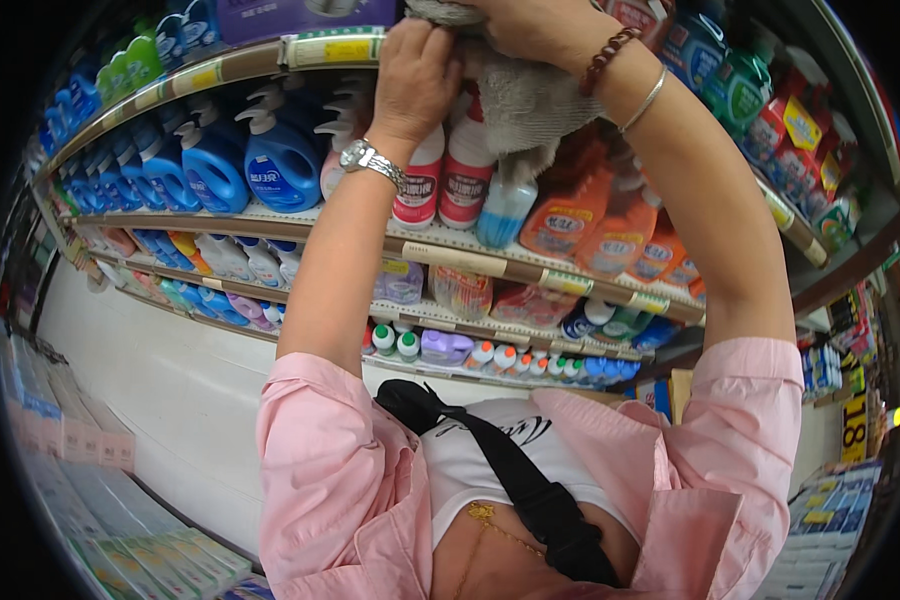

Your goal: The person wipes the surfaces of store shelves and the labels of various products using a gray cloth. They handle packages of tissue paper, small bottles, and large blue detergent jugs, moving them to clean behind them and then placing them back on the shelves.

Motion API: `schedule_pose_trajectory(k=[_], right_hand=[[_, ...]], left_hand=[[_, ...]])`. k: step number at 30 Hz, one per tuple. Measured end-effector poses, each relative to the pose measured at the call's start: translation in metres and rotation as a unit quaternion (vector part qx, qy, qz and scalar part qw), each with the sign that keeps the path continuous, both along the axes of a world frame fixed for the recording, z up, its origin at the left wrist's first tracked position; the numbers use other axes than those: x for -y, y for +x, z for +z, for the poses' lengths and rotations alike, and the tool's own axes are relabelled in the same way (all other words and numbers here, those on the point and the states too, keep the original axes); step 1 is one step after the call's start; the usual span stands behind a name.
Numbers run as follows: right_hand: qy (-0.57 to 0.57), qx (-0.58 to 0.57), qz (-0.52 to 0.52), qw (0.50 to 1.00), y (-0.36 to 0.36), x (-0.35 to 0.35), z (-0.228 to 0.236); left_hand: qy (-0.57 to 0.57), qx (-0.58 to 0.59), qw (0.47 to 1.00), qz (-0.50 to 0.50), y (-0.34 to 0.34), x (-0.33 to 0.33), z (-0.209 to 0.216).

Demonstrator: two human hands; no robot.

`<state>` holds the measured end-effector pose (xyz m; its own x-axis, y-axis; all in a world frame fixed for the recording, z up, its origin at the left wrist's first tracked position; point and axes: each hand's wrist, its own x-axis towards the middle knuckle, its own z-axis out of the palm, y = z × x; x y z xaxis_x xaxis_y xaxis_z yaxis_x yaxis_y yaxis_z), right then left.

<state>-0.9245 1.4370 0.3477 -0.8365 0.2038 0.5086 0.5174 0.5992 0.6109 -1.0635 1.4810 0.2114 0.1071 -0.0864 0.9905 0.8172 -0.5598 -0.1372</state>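
- Both arms are up at the top shelf [270,55] of a store aisle. The left hand [417,75] has its fingers curled over the shelf's front edge, right by the yellow price tag [332,48], and it looks like it's gripping a corner of the grey cloth [525,105], though I can't tell how firmly.
- The right hand [520,25] is closed on the bunched top of that cloth, which hangs down from the top shelf's front edge in front of the bottles on the shelf below.
- If this is a wipe-down, I'd say keep the cloth flat against the shelf lip rather than balled up, so it covers more edge per pass.
- I'd also steady with the left and drag with the right. The dangling tail sits close to the red-and-white bottles [440,180], so gathering the slack should keep it from tipping them.
- Counts, as far as I can see: two hands, one cloth, one silver wristwatch [370,160] on the left wrist, and a brown bead bracelet [610,58] plus a thin silver bangle [645,100] on the right.
- Two red-and-white bottles show clearly under the hands, with one pale blue bottle [505,205] just beside them.
- The blue detergent jugs [270,160] toward the shelf's left end and the orange refill pouches [610,225] toward its right overlap too much for an honest count. Several of each.
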Motion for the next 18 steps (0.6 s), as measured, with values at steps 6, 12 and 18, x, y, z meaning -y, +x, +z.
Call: schedule_pose_trajectory(k=[6,12,18], right_hand=[[0.046,-0.118,-0.011,0.992,0.038,0.054,-0.019],[0.009,-0.211,-0.091,0.973,0.093,0.082,-0.082],[0.099,-0.296,-0.257,0.915,0.233,0.088,-0.129]], left_hand=[[-0.003,-0.03,0.999,-0.038,0.009,-0.008,-0.004],[-0.034,-0.031,0.998,0.035,-0.008,0.0,0.004],[-0.033,-0.05,0.998,0.004,0.005,0.005,0.006]])
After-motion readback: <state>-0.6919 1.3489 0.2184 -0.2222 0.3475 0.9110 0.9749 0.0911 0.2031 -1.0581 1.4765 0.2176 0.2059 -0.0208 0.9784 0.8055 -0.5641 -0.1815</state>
